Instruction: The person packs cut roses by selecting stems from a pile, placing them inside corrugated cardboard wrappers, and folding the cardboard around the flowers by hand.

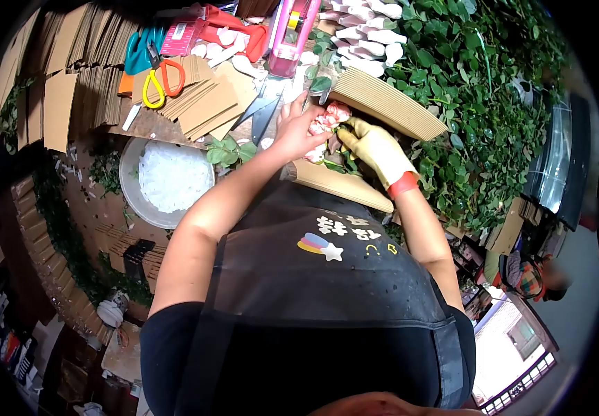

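Observation:
Pink-and-white roses [331, 116] lie in an opened corrugated cardboard wrap, with one flap [389, 104] beyond them and another flap [341, 186] on my side. My bare left hand [295, 133] rests against the blooms from the left, its fingers stretched out and thumb apart. From the right, my right hand [376, 147], in a pale yellow glove with a red cuff, has its fingers curled at the roses' stems and green leaves just below the blooms. The fingertips are partly hidden there. Large dark scissors [265, 114] lie open beside my left hand.
Leafy stems [466, 104] heap up on the right. Cardboard pieces [206, 100] and orange-and-yellow-handled cutters [163, 80] lie left, near a pink tape dispenser [289, 41]. White foam-wrapped buds [369, 35] sit at the back. A bucket [129, 184] holds white scraps. Another person [528, 277] is far right.

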`<action>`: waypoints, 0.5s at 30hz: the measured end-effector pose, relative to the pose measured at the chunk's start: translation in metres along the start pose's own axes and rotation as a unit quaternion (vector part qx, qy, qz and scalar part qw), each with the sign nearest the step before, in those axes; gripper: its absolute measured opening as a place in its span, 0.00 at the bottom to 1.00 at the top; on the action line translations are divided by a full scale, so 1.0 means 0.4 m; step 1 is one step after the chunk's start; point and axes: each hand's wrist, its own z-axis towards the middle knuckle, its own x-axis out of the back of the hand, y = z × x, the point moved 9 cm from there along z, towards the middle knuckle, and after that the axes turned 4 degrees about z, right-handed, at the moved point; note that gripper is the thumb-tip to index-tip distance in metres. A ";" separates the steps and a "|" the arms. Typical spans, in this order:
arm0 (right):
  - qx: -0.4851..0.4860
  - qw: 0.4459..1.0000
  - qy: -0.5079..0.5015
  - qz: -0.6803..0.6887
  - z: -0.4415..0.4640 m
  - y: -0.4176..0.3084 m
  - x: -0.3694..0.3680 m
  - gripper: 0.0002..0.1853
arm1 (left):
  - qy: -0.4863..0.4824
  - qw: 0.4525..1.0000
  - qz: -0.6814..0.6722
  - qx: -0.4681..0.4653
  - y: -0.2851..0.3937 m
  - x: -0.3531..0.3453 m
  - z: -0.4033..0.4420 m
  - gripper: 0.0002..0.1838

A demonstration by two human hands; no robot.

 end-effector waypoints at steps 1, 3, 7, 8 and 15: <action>0.006 0.999 0.008 -0.038 -0.001 -0.013 -0.004 0.25 | 0.005 1.000 0.000 0.002 0.003 0.002 -0.003 0.32; 0.007 0.997 0.026 -0.072 0.005 -0.014 -0.006 0.24 | 0.007 1.000 0.003 -0.001 -0.001 -0.003 -0.004 0.33; 0.007 0.982 -0.103 0.160 0.050 0.062 -0.044 0.22 | 0.016 0.999 -0.035 0.003 -0.008 -0.005 -0.001 0.34; 0.014 0.955 -0.144 0.258 0.051 0.071 -0.060 0.19 | 0.007 1.000 -0.029 0.003 -0.005 -0.004 0.000 0.34; 0.104 0.994 -0.018 0.020 -0.016 0.006 -0.030 0.21 | -0.008 1.000 -0.025 -0.016 -0.018 -0.014 -0.004 0.30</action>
